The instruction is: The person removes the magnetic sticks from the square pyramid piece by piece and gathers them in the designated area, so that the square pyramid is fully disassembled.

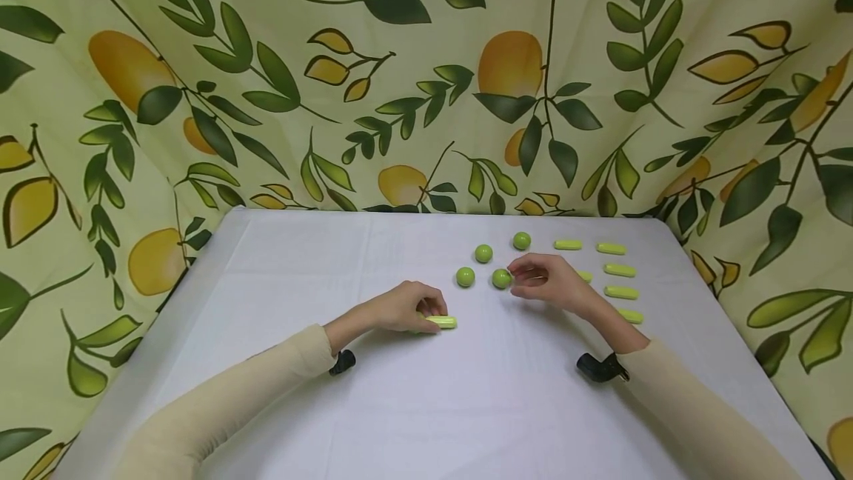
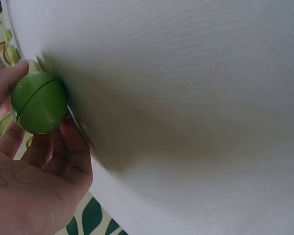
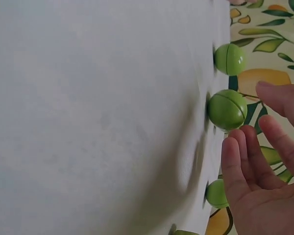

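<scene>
My left hand (image 1: 408, 307) holds a glossy green ball (image 2: 40, 103) with a seam round it, between thumb and curled fingers, low over the white cloth. Beside those fingers a lime-green stick (image 1: 445, 322) lies on the cloth, its left end hidden by the hand. Farther right, my right hand (image 1: 548, 280) has its fingers spread loosely beside another green ball (image 1: 501, 278). In the right wrist view, a small gap separates the thumb from that ball (image 3: 227, 108), and the fingertips are close to it; whether they touch I cannot tell.
More green balls (image 1: 465, 277) stand on the table behind, left of the right hand. Several lime-green sticks (image 1: 620, 270) lie at the right, one partly behind the right hand. A leaf-and-fruit patterned curtain (image 1: 400, 132) encloses the white-covered table (image 1: 300, 258).
</scene>
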`<state>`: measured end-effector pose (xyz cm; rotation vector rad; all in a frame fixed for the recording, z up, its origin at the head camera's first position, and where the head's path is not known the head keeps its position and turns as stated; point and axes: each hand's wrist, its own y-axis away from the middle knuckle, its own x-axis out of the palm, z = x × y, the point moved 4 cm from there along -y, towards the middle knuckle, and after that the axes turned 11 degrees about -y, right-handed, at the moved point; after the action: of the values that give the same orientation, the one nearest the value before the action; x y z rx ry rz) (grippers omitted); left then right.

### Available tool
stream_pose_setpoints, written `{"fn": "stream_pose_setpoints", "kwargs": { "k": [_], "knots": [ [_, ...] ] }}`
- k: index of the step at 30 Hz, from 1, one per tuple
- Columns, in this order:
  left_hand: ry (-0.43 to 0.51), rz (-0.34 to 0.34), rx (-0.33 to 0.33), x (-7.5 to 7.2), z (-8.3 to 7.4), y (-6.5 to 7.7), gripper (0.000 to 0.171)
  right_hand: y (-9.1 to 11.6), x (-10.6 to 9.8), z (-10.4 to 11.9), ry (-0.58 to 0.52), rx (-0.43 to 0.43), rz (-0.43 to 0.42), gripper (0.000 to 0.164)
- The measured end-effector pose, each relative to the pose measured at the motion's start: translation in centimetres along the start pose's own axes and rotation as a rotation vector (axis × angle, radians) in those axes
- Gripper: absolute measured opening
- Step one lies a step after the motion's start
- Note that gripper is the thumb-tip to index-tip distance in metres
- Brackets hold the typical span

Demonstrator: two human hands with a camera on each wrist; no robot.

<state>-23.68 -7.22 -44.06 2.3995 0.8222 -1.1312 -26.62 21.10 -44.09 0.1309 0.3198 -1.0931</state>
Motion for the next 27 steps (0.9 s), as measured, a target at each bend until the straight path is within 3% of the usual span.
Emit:
{"fn": "stream_pose_setpoints", "kwargs": {
  "k": [6, 14, 22, 27],
  "knots": [
    [-0.014, 0.001, -0.021, 0.2, -0.1, 0.1, 0.018, 1.3, 1.0, 1.0, -0.010, -0.002, 0.061, 0.040],
    [-0.056, -0.014, -0.021, -0.4, 0.8, 1.7, 0.030, 1.9, 2.0, 0.3, -0.060, -0.021, 0.115, 0.039],
    [0.000, -0.069, -0.044, -0.9, 1.3, 3.3, 0.035, 1.4, 4.7, 0.4, -0.084, -0.025, 0.190, 0.038],
    [0.023, -0.113, -0.027, -0.9, 1.5, 3.6, 0.027, 0.4, 7.0, 0.7, -0.076, -0.061, 0.243, 0.035]
  ]
}}
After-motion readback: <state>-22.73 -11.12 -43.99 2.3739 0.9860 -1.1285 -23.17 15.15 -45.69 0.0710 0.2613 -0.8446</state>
